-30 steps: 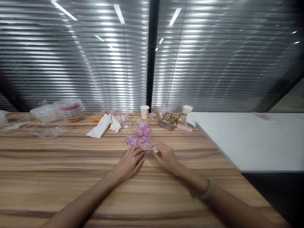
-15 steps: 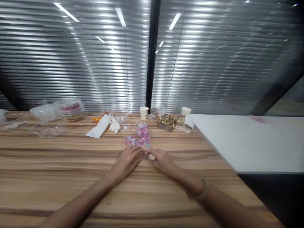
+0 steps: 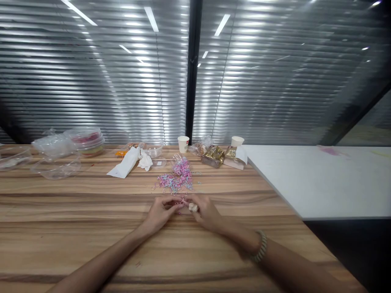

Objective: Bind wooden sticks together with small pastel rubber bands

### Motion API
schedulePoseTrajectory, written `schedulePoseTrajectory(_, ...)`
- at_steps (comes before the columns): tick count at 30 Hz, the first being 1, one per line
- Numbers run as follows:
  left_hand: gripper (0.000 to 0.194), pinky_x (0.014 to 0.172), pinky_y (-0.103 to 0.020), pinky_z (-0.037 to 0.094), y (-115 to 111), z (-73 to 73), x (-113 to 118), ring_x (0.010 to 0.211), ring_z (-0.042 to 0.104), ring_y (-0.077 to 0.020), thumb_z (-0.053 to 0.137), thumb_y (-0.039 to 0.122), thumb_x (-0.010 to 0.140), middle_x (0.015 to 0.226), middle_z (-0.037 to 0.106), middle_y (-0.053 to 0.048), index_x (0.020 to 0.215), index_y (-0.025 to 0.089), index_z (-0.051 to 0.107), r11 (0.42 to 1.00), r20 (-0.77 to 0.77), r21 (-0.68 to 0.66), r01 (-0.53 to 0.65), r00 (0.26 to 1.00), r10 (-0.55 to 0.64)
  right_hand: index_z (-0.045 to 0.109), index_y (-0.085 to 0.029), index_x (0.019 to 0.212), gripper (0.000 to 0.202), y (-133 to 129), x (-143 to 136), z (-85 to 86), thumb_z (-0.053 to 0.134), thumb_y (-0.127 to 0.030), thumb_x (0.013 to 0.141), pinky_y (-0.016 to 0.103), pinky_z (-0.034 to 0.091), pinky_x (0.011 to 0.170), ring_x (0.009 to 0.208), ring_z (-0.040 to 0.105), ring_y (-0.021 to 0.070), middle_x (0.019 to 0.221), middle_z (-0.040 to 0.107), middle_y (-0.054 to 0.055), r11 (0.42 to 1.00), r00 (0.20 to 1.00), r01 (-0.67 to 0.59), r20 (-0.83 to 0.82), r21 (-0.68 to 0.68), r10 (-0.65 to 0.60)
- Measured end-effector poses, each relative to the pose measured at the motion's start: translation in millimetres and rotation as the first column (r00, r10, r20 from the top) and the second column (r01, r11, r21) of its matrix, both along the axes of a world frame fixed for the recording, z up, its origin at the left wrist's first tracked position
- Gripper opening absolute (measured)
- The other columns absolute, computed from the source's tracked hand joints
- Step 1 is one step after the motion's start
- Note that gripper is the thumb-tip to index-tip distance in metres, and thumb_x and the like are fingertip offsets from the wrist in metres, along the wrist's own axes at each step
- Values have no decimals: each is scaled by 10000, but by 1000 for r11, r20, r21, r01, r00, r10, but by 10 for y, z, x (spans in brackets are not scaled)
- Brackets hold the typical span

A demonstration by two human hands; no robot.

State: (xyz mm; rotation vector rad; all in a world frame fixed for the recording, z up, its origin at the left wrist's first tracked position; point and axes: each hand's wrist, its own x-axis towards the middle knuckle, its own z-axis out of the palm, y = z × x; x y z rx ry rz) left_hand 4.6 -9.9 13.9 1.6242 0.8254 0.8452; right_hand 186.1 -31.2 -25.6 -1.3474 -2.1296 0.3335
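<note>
Blinds [image 3: 122,89] hang behind the far edge of the wooden desk [image 3: 91,215]. Near that edge stand a paper cup [image 3: 183,145], a gold wrapper [image 3: 214,156] and, toward the left, clear tubs [image 3: 85,142]. Pink-and-blue strands [image 3: 174,181] lie heaped between the far edge and the hands. Left hand [image 3: 160,213] and right hand [image 3: 209,213] almost meet just short of the heap, fingers curled around a few pink pieces [image 3: 182,201]; whether they pinch them I cannot tell. Against the right fingers sits a pale lump [image 3: 193,207], gripped or worn, unclear.
</note>
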Motion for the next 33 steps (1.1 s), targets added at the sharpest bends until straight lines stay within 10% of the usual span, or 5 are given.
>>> schedulePoseTrajectory(24, 147, 812, -286, 447, -8, 96, -14, 912, 536, -157, 578, 251, 776, 921, 560, -91, 783, 117, 639, 962, -1, 240, 127, 991, -131, 532, -163, 989, 309, -3, -41, 207, 356, -331, 798, -28, 296, 751, 842, 441, -102, 961, 514, -44, 984, 990, 23, -135, -177, -47)
schedulePoseTrajectory(29, 159, 556, -185, 425, -28, 125, -8, 708, 568, -115, 606, 278, 754, 795, 570, -54, 784, 126, 574, 978, 150, -42, 207, 969, -198, 514, -126, 974, 337, -8, -46, 217, 323, -355, 817, -19, 282, 698, 764, 421, -103, 902, 518, -27, 984, 984, 59, -159, -167, -86)
schedulePoseTrajectory(33, 239, 329, -146, 156, -20, 98, -8, 332, 374, -23, 592, 324, 755, 634, 581, -13, 899, 133, 576, 905, 198, -375, 202, 971, -135, 507, -113, 982, 336, -8, -57, 240, 314, -340, 826, -31, 284, 712, 774, 416, -107, 902, 516, -18, 983, 982, 58, -165, -172, -87)
